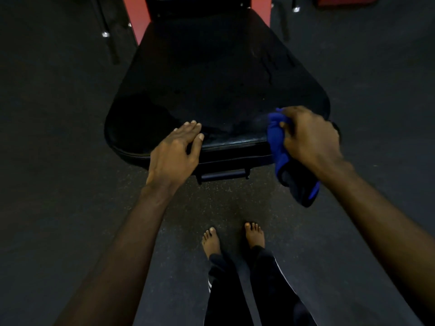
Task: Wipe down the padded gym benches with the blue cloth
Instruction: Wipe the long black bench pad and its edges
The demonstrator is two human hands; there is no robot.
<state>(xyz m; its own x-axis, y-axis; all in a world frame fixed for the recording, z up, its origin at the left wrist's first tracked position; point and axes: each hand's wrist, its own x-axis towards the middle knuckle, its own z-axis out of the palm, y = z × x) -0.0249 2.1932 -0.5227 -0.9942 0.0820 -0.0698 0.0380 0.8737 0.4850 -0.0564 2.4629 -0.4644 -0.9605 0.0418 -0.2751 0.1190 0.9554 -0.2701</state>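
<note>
- L hand (175,149): fingers straight and close together, laid flat on the near edge of the bench (211,78) pad, thumb over the front lip. Holds nothing.
- R hand (310,135): fingers curled round the bunched blue cloth (280,158) at the pad's near right corner. The cloth's tail hangs loose below the pad edge.
- Dim light and black vinyl, so can't tell if the cloth actually touches the pad or sits just above it.
- Risk 1: the cloth is wadded up, so there's little contact area. Passes would likely leave unwiped strips, esp. along the far end by the red frame (138,20).
- Risk 2: the dangling tail could snag on the handle bar (223,174) under the front edge, or drag on the floor (58,137) and carry grit back to the pad.
- Risk 3: the L hand sits in the wipe path along the near edge. The patch under it gets missed unless it lifts.
- Risk 4: bare feet (211,241) are close to the bench base, so any slip on the floor or shove of the bench could catch toes.
</note>
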